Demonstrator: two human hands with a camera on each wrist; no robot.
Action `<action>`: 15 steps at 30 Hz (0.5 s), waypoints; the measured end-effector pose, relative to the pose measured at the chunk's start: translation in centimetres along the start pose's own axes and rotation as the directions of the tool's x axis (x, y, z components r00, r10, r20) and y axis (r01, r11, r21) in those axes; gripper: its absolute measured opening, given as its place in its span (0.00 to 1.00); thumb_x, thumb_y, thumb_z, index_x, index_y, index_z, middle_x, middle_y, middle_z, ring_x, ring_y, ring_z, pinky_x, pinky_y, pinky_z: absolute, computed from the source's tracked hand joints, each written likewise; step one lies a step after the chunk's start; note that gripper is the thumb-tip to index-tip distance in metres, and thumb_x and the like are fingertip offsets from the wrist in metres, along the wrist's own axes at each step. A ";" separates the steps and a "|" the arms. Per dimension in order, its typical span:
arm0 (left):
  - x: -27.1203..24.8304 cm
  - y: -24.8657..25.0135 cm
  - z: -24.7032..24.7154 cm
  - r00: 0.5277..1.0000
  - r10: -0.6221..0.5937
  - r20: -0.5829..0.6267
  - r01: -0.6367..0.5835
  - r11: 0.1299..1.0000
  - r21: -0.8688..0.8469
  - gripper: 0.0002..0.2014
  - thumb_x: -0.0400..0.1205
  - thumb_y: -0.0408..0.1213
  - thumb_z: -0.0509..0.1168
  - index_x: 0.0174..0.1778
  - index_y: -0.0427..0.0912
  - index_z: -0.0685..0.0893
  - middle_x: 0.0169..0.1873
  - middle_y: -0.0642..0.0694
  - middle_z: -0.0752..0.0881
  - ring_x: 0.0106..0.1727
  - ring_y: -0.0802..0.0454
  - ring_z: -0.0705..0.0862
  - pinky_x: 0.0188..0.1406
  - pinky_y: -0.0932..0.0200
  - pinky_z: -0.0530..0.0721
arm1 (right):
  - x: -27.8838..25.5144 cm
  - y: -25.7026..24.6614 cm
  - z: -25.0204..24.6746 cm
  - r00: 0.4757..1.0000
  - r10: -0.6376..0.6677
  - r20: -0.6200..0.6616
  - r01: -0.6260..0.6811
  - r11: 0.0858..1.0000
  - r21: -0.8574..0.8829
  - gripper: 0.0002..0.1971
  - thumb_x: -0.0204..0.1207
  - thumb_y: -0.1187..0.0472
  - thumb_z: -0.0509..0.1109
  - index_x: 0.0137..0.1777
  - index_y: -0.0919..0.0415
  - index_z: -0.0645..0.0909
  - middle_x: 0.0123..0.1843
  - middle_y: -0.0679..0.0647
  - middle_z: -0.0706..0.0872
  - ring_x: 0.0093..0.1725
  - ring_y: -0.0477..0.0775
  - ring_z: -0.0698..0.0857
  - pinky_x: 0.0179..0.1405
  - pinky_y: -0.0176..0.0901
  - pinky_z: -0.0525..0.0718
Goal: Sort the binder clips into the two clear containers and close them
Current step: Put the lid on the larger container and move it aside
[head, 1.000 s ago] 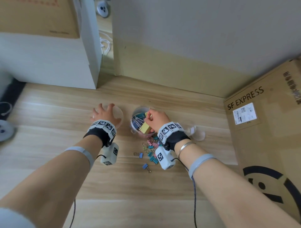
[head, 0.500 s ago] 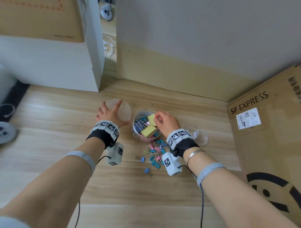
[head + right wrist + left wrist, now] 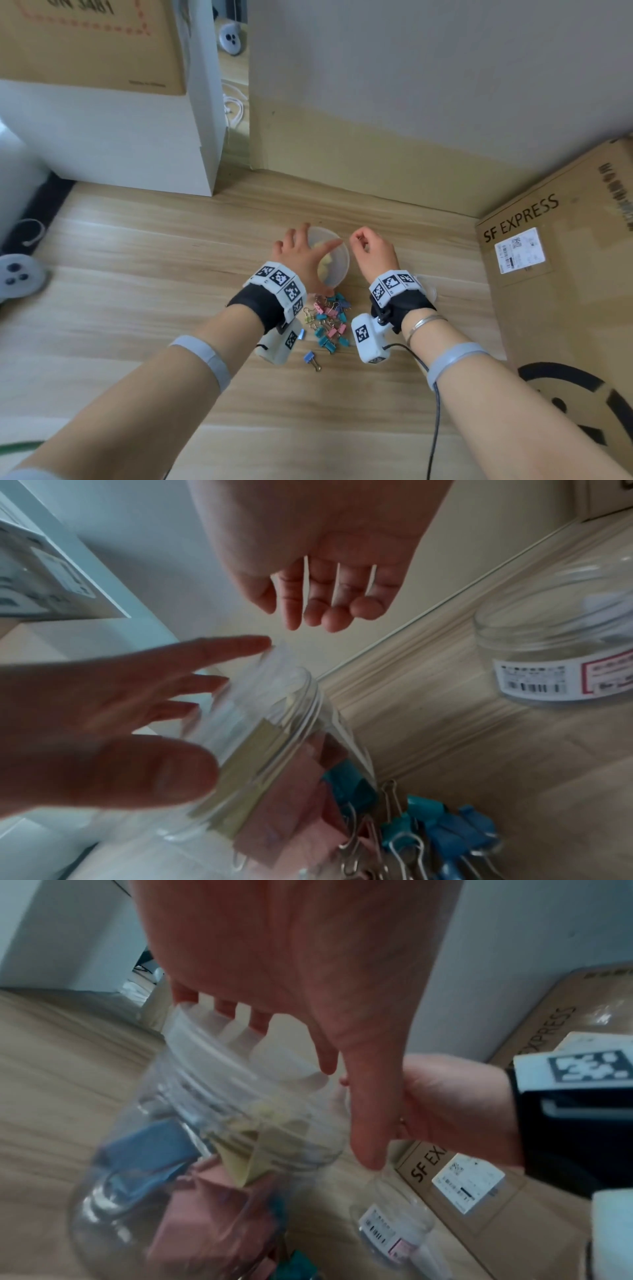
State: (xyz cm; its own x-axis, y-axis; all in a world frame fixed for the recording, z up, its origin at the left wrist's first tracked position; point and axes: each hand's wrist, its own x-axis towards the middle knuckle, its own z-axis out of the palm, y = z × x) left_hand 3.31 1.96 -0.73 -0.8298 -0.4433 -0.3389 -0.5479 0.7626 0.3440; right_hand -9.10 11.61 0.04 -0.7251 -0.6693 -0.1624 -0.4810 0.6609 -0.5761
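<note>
1. The left hand (image 3: 298, 255) sits at the centre of the head view, its fingers (image 3: 258, 1018) spread over a translucent lid (image 3: 334, 257) and curled round its rim; the thumb reaches down the lid's right side
2. That lid lies on the mouth of a clear container (image 3: 192, 1164), and in the left wrist view it looks tilted rather than seated flat; whether it is screwed on I cannot tell
3. Inside this container are large binder clips (image 3: 236, 1153) in yellow, blue and pink, seen through the wall
4. The right hand (image 3: 371, 253) hovers just right of the lid, apart from it; its fingers (image 3: 325, 607) hang loosely curled and hold nothing
5. A pile of small binder clips (image 3: 329, 322) in pink, teal, blue and yellow lies on the wooden tabletop (image 3: 137, 267) just below the container, between the two wrists; one blue clip (image 3: 310, 358) lies a little apart at the pile's lower left
6. A second clear container (image 3: 561, 653), with a barcode label on its side, stands open at the right of the right wrist view, near the first but not touching it; what it holds is too blurred to tell
7. A cardboard box (image 3: 561, 260) printed SF EXPRESS fills the right edge of the head view; a white box (image 3: 113, 137) stands at upper left
</note>
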 end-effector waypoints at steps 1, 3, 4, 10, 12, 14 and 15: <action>0.0 0.1 0.4 1.000 0.000 -0.007 0.000 1.000 0.016 0.49 0.61 0.60 0.75 0.74 0.71 0.52 0.81 0.38 0.47 0.79 0.31 0.49 0.76 0.31 0.55 | -0.2 0.1 -0.1 1.000 0.006 0.009 -0.006 1.000 0.028 0.09 0.81 0.57 0.60 0.53 0.59 0.80 0.50 0.56 0.86 0.45 0.54 0.81 0.45 0.42 0.78; 0.0 0.0 0.8 1.000 -0.004 -0.022 0.005 1.000 0.029 0.50 0.61 0.60 0.75 0.74 0.71 0.51 0.81 0.39 0.46 0.80 0.31 0.48 0.76 0.31 0.54 | -0.6 0.1 0.0 0.998 0.003 0.069 -0.008 0.998 0.064 0.10 0.80 0.56 0.62 0.58 0.55 0.78 0.55 0.54 0.85 0.50 0.53 0.82 0.52 0.46 0.81; 0.0 -0.1 1.0 1.000 -0.003 -0.027 0.004 1.000 0.030 0.50 0.61 0.60 0.75 0.74 0.71 0.51 0.81 0.39 0.45 0.80 0.31 0.47 0.76 0.31 0.54 | -0.8 0.0 0.1 0.994 -0.009 0.111 0.003 0.999 0.055 0.12 0.79 0.55 0.63 0.62 0.53 0.77 0.59 0.53 0.83 0.53 0.52 0.82 0.55 0.47 0.82; 0.3 -0.9 0.6 1.000 0.024 0.013 -0.023 0.998 -0.054 0.50 0.62 0.59 0.76 0.74 0.70 0.52 0.82 0.43 0.42 0.81 0.35 0.44 0.78 0.33 0.52 | -0.9 -0.9 1.2 0.968 -0.051 0.245 0.066 0.997 -0.051 0.27 0.78 0.56 0.66 0.76 0.52 0.65 0.76 0.54 0.72 0.72 0.55 0.75 0.71 0.52 0.75; 0.4 -1.2 0.5 0.998 0.044 0.034 -0.039 0.991 -0.130 0.53 0.60 0.56 0.78 0.76 0.65 0.52 0.82 0.42 0.41 0.82 0.36 0.42 0.78 0.32 0.53 | -0.7 -1.3 1.1 0.964 -0.054 0.259 0.075 0.995 -0.071 0.30 0.77 0.56 0.67 0.78 0.51 0.62 0.78 0.54 0.69 0.75 0.56 0.71 0.73 0.50 0.71; 0.3 -2.1 0.7 0.999 0.043 0.025 -0.035 0.968 -0.247 0.57 0.57 0.53 0.81 0.77 0.57 0.52 0.82 0.40 0.42 0.82 0.36 0.43 0.79 0.32 0.53 | -0.4 -1.8 1.0 0.948 -0.057 0.314 0.095 0.990 -0.107 0.35 0.76 0.54 0.68 0.80 0.46 0.57 0.81 0.55 0.63 0.78 0.58 0.67 0.74 0.53 0.68; 0.2 -2.8 0.9 0.999 0.030 0.019 -0.022 0.946 -0.323 0.58 0.56 0.50 0.82 0.77 0.53 0.53 0.82 0.39 0.42 0.82 0.36 0.44 0.79 0.33 0.54 | -0.3 -2.2 1.0 0.932 -0.068 0.357 0.126 0.982 -0.142 0.37 0.74 0.51 0.70 0.80 0.43 0.54 0.82 0.55 0.60 0.79 0.60 0.65 0.75 0.56 0.67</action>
State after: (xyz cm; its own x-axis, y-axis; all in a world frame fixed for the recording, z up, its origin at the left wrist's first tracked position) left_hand 4.73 0.17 -2.56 -0.8438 -0.4109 -0.3453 -0.5340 0.5789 0.6162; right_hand -7.33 9.99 0.51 -0.4669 -0.7895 -0.3985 -0.6334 0.6130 -0.4723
